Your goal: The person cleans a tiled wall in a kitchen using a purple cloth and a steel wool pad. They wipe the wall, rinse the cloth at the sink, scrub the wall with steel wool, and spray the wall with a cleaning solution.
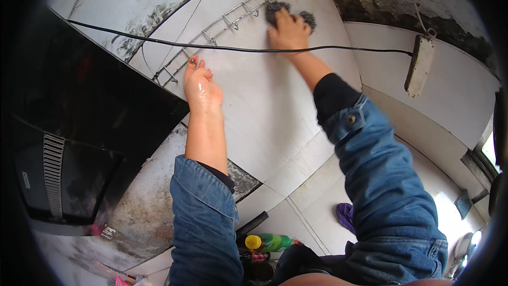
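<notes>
White glossy wall tiles [264, 106] carry dark mould stains upper left. The dark grey steel-wool scrubber [275, 10] sits upper centre. Blue denim sleeves [381, 175] fill the lower frame, beside a green plastic bottle with yellow cap [270, 242] and purple cloth [345, 216].

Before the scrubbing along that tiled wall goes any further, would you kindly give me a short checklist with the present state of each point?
1. Right hand has the dark scouring pad pressed to the white tiled wall: ok.
2. Left hand is free, open and wet, fingers up beside the wire hook rail: ok.
3. Black cable is out of the way: not ok, it crosses the wall just below the right hand.
4. Power strip is dry: cannot tell; it hangs on the wall to the right.
5. Hooks near the pad are bare: ok on the stretch in view.
</notes>
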A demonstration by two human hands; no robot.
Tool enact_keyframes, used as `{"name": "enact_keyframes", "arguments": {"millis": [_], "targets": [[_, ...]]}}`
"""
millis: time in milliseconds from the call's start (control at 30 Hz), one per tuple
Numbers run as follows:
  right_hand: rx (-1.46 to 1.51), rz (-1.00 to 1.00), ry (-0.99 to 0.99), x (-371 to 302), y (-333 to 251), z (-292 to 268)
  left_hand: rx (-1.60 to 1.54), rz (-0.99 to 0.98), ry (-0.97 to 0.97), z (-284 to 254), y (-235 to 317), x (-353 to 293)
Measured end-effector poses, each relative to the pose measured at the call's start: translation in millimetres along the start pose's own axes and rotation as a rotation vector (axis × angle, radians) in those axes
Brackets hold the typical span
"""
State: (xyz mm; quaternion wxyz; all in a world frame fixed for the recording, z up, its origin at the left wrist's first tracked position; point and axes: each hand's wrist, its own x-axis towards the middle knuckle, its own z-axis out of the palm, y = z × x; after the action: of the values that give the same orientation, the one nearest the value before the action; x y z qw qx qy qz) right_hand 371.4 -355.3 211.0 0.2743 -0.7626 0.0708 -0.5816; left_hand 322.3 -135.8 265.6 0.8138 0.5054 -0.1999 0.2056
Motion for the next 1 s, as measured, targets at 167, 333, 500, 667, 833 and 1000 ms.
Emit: {"name": "enact_keyframes", "arguments": {"millis": [167,333,500,667,833,1000], "targets": [[0.183,-0.308,0.065,-51,-44,20,-0.001,0.007,0.030,-11,2,6],[-0.047,0.316,-0.071,-13,58,18,0.017,-0.016,0.039,-6,4,2],[0.020,0.289,-0.092,27,85,30,0.088,0.009,0.036,-9,0,6],[-0.034,0.330,-0.096,70,46,2,0.111,0.036,-0.010,-5,5,-4],[-0.047,0.103,-0.214,9,16,11,0.079,0.036,0.020,-13,3,-6],[-0.089,0.432,-0.202,56,66,-7,0.076,0.023,-0.029,-1,2,-2]]}}
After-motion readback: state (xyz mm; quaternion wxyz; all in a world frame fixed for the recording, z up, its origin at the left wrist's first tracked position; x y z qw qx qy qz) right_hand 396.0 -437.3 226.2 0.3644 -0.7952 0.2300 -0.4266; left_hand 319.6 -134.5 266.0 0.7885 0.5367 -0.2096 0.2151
